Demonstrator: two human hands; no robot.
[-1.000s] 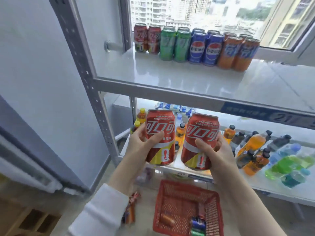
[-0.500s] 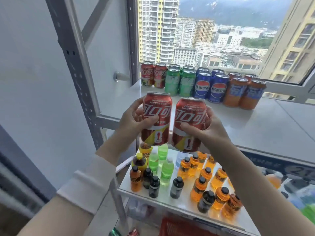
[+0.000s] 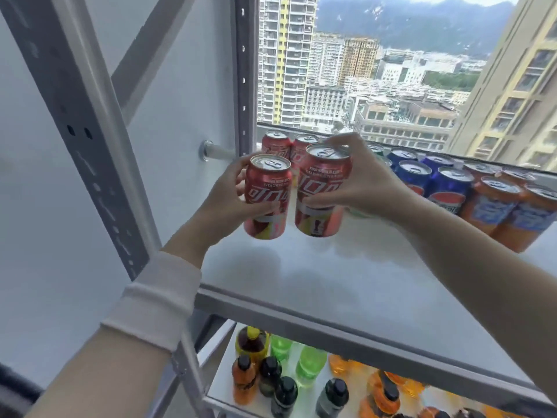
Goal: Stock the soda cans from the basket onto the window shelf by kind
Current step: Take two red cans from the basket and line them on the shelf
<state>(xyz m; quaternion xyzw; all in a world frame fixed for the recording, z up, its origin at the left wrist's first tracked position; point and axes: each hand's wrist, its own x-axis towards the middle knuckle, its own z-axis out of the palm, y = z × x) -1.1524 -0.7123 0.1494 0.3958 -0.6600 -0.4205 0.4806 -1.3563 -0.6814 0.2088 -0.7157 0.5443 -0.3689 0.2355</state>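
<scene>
My left hand [image 3: 224,197] grips a red cola can [image 3: 266,197], and my right hand [image 3: 366,179] grips a second red cola can [image 3: 324,191]. Both cans are upright, side by side, just above the white window shelf [image 3: 346,285]. Right behind them stand two more red cola cans [image 3: 275,144] at the shelf's back left. To the right sit blue cans [image 3: 413,176] and orange cans [image 3: 494,206]. Green cans [image 3: 375,152] are mostly hidden behind my right hand. The basket is out of view.
A grey perforated shelf post [image 3: 90,140] rises at the left, with another post [image 3: 245,70] by the window. The lower shelf [image 3: 223,372] carries several small bottles of orange, green and dark drinks. A round knob [image 3: 208,150] sticks out from the left wall.
Both hands have carried the two red cans up and forward over the window shelf, close in front of the red cans at the back. The basket has dropped out of view.
</scene>
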